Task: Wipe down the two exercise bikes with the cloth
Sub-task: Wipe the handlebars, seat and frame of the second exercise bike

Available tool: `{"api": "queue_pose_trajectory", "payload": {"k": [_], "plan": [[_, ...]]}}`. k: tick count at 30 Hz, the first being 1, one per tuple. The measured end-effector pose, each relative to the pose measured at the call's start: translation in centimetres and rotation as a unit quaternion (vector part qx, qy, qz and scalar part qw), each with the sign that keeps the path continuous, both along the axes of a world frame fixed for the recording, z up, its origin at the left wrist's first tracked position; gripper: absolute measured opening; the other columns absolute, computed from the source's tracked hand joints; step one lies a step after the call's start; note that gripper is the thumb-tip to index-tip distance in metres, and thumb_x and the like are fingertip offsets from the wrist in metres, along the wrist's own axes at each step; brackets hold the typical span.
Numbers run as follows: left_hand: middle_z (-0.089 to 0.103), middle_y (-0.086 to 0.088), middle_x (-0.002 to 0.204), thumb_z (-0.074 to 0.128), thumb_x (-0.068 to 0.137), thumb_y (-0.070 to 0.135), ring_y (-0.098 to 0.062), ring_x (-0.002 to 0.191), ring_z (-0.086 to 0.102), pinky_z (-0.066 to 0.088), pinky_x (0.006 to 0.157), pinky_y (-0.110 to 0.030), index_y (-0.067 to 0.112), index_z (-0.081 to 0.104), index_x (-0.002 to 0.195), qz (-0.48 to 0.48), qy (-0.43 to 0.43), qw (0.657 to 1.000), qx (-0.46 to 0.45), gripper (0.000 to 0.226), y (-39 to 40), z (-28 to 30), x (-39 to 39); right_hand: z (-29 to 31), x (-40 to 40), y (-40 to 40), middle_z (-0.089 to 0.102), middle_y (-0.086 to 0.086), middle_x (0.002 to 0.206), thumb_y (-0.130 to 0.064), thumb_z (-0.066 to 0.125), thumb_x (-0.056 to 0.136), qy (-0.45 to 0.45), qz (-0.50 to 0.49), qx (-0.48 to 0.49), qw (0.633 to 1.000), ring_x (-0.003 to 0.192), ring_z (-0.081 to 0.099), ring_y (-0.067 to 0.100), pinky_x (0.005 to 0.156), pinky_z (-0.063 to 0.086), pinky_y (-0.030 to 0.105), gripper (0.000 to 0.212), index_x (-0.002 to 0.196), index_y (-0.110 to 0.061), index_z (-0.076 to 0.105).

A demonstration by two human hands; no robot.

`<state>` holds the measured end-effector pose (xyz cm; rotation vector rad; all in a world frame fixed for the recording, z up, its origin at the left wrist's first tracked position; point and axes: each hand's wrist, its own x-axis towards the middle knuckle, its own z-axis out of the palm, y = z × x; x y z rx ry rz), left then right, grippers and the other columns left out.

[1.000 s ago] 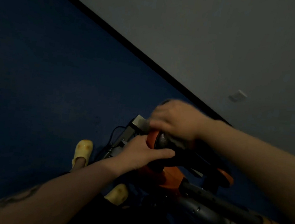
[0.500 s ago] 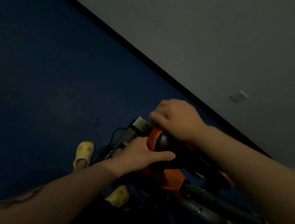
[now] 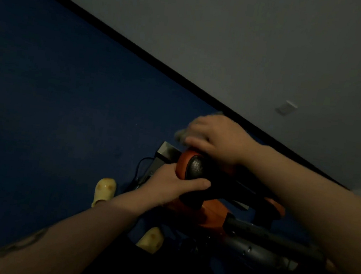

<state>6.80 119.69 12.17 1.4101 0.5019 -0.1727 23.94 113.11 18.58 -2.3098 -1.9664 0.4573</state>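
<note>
Both hands [image 3: 216,138] [image 3: 173,184] on the orange-and-black exercise bike [image 3: 196,168], grey cloth [image 3: 181,134] under the right.

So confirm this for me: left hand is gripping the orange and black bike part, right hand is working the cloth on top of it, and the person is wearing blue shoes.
Not quite. The head view shows the shoes are yellow, not blue. The rest stands: the left hand grips the orange and black bike part, and the right hand works the cloth on top of it.

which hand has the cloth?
The right hand, on top of the bike seat; grey cloth shows blurred at its fingers. The left hand only grips the seat's near side.
</note>
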Motion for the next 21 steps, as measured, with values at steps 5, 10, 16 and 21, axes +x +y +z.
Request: {"api": "queue_pose_trajectory", "payload": {"k": [5, 10, 16, 21], "plan": [[0.072, 0.016, 0.104, 0.085, 0.058, 0.054, 0.002, 0.097, 0.065, 0.052, 0.089, -0.025, 0.036, 0.067, 0.108, -0.033, -0.011, 0.998, 0.046, 0.056, 0.4, -0.1, 0.0, -1.6, -2.7, -0.2, 0.064, 0.001, 0.109, -0.054, 0.04, 0.093, -0.037, -0.23, 0.114, 0.966, 0.097, 0.058, 0.024, 0.081, 0.041, 0.034, 0.039, 0.1, -0.029, 0.069], [0.056, 0.023, 0.116, 0.079, 0.046, 0.073, 0.0, 0.109, 0.056, 0.047, 0.099, -0.033, 0.039, 0.045, 0.123, -0.08, -0.007, 0.98, 0.183, 0.09, 2.1, 1.1, 1.1, -1.3, -2.3, -2.6, 0.054, -0.002, 0.126, -0.051, 0.039, 0.097, 0.066, -0.312, 0.128, 0.939, 0.114, 0.051, 0.019, 0.092, 0.039, 0.035, 0.037, 0.117, -0.031, 0.062], [0.026, 0.025, 0.139, 0.071, 0.053, 0.068, 0.001, 0.13, 0.034, 0.035, 0.108, -0.028, 0.046, 0.019, 0.142, -0.121, -0.098, 0.964, 0.216, 0.105, 3.9, 2.3, 3.2, -1.4, -4.3, -0.4, 0.048, 0.007, 0.126, -0.049, 0.028, 0.099, 0.025, -0.558, 0.074, 0.826, 0.11, 0.049, 0.029, 0.086, 0.04, 0.039, 0.037, 0.122, -0.034, 0.054], [0.04, 0.015, 0.137, 0.057, 0.078, 0.042, 0.001, 0.128, 0.038, 0.034, 0.109, -0.027, 0.033, 0.039, 0.137, -0.146, -0.137, 0.959, 0.2, 0.063, 5.2, 2.5, 5.0, -1.4, -2.5, -4.0, 0.056, 0.004, 0.127, -0.055, 0.034, 0.097, 0.15, -0.634, 0.042, 0.758, 0.103, 0.052, 0.023, 0.086, 0.043, 0.038, 0.045, 0.123, -0.029, 0.058]]}}
